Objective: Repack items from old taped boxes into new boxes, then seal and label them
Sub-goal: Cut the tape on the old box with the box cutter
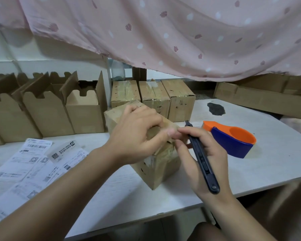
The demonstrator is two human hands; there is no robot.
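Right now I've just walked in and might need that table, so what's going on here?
A person seems to be opening an old taped box on the table. The left hand grips its top, and the right hand, holding a cutter, picks at the top with its fingertips. Three more taped boxes stand behind, open new boxes at left, labels in front of those, a tape dispenser at right.

left hand: bare | right hand: bare | forearms: uncovered to frame edge | fingers: bare
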